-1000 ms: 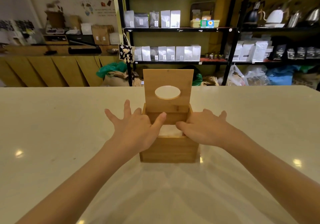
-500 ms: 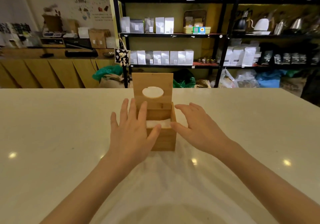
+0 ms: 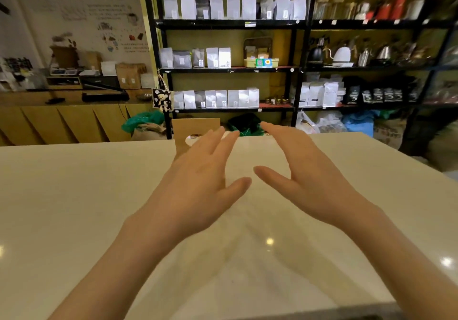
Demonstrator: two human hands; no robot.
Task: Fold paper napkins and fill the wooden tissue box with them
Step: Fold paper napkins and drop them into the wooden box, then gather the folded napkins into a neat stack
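Note:
The wooden tissue box [image 3: 192, 128] stands far back on the white counter, its lid raised upright with an oval slot; only the lid's top and left edge show. My left hand [image 3: 198, 183] is spread flat in front of it and hides the box body and the napkins inside. My right hand [image 3: 304, 173] hovers to the right of the box, fingers apart, palm turned inward, holding nothing. Both hands are apart from the box as far as I can tell.
The white counter [image 3: 74, 208] stretches wide on both sides, with its far edge just behind the box. Beyond it stand black shelves [image 3: 295, 69] with bags and kettles, and a wooden cabinet [image 3: 62, 123] at the left.
The view has tilted up and the box now sits farther away and to the left. Both hands have lifted off the box and spread open.

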